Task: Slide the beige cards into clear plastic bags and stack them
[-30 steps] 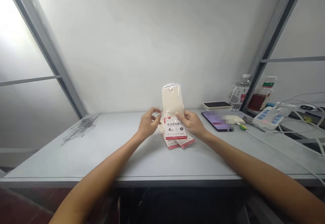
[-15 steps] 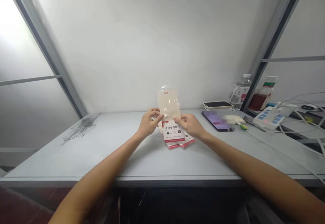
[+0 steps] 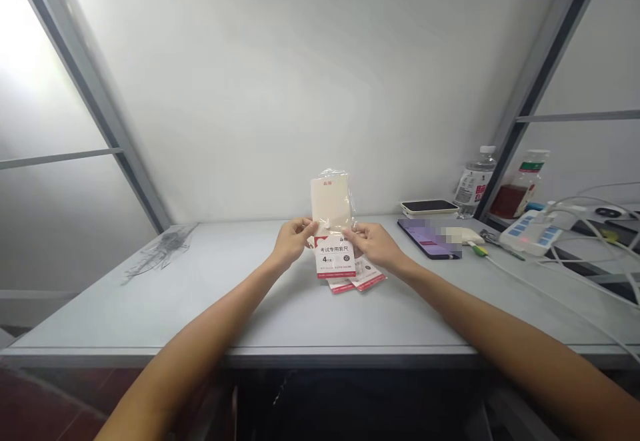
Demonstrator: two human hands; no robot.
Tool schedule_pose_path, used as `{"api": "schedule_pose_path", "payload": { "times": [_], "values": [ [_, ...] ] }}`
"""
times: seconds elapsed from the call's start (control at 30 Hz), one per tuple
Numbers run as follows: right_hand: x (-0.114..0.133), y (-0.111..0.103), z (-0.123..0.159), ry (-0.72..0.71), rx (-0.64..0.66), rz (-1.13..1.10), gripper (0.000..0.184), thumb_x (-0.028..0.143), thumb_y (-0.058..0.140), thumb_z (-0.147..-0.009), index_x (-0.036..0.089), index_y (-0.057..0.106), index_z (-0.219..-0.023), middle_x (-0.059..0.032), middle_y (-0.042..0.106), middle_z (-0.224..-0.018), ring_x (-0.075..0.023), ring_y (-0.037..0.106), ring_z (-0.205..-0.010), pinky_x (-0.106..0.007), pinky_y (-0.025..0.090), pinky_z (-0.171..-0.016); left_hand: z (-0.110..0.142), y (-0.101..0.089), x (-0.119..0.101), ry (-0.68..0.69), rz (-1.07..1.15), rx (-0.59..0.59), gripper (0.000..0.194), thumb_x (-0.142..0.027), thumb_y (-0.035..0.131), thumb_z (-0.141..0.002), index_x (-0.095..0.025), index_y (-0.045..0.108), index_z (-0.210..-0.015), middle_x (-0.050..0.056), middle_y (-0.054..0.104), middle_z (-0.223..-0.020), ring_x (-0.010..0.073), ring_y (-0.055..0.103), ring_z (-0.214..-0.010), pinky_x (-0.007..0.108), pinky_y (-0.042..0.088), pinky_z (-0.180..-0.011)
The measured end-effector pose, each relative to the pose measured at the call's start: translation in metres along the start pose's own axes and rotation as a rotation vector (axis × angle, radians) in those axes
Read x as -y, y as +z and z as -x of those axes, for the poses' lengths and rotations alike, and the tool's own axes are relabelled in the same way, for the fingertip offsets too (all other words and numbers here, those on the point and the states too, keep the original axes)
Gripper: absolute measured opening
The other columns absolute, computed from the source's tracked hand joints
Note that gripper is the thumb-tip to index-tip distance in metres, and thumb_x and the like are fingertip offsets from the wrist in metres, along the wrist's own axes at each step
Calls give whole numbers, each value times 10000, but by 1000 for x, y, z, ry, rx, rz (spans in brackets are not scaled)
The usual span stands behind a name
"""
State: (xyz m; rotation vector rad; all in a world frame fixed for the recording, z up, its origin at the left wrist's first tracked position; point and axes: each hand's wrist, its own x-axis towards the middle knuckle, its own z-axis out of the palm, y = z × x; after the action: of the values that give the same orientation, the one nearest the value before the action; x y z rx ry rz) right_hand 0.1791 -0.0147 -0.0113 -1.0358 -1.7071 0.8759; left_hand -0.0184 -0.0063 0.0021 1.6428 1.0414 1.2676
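Upright above the desk is a ruler set packet [image 3: 330, 202], a clear plastic pouch with a cream upper part and a white and red printed label below. My left hand [image 3: 293, 240] pinches its left edge at mid-height, thumb in front. On the opposite edge, my right hand [image 3: 373, 242] grips it with the thumb across the front. Other similar packets [image 3: 367, 276] lie fanned on the desk behind and below the held one, partly hidden by it. What is inside the held pouch is hard to make out.
To the right on the desk [image 3: 280, 321] lie a phone with a lit purple screen [image 3: 425, 238] and another dark-screened phone [image 3: 430, 206]. Behind them stand a water bottle [image 3: 475, 181] and a bottle of dark red liquid [image 3: 517, 188]. A power strip [image 3: 533, 231] with white cables sits at far right.
The held packet has turned slightly and its lower end has shifted a little to the left. Both hands keep their grip at its sides, and the packets on the desk have stayed put.
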Motion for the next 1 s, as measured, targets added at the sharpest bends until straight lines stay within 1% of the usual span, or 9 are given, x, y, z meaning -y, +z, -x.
{"api": "schedule_pose_path", "payload": {
  "times": [0.1,0.2,0.37,0.53,0.6,0.77,0.9,1.0],
  "values": [
    [0,-2,-2,90,29,-9,371,517,572,-765,152,632,-768,-50,678,-662,-148,604,-539,-264,504,-515,-1,-2,0,-22,-29,-11,324,-466,605,-718,-143,595,-693,49,629,-841,110,569,-690,214,481,-534],
    [-3,-4,-5,97,23,-15,360,513,578,-758,156,622,-740,-38,667,-639,-138,585,-520,-250,486,-494,-1,-2,0,-30,-57,-20,329,-475,603,-713,-145,604,-708,46,631,-790,120,572,-684,234,488,-543],
    [-9,-3,-8,93,18,11,358,505,569,-765,154,643,-758,-33,649,-603,-132,555,-483,-240,441,-449,-1,-1,0,-35,-77,-41,319,-464,602,-715,-147,593,-678,59,640,-857,133,587,-719,242,494,-555],
    [-8,-2,-9,106,0,-21,357,489,577,-761,143,663,-748,-32,642,-592,-121,540,-470,-239,452,-452,-2,-2,2,-47,-77,-53,308,-453,602,-718,-148,594,-680,65,651,-919,138,594,-750,247,486,-580],
    [-7,-1,-9,126,-5,-68,345,473,595,-752,137,669,-726,-42,652,-607,-125,555,-487,-247,470,-469,-3,-2,3,-49,-75,-53,302,-444,603,-720,-146,593,-675,66,650,-937,138,594,-750,251,482,-587],
    [-2,0,-7,211,-12,-257,250,367,628,-749,134,685,-679,-74,679,-631,-180,638,-591,-298,531,-565,-3,-2,4,-62,-61,-56,285,-418,606,-717,-144,581,-644,68,644,-957,137,591,-752,261,478,-601],
    [1,2,-6,247,-25,-340,207,308,618,-772,127,696,-706,-93,693,-651,-195,654,-596,-304,542,-556,-3,-2,3,-73,-36,-56,281,-413,615,-705,-144,575,-634,67,639,-976,140,587,-756,275,477,-617],
    [2,4,-5,273,-33,-354,207,294,600,-793,119,698,-742,-99,706,-700,-192,665,-616,-290,546,-557,-3,-2,2,-80,-22,-56,288,-422,617,-697,-147,566,-626,65,643,-964,146,583,-763,287,473,-633]
  ]
}}
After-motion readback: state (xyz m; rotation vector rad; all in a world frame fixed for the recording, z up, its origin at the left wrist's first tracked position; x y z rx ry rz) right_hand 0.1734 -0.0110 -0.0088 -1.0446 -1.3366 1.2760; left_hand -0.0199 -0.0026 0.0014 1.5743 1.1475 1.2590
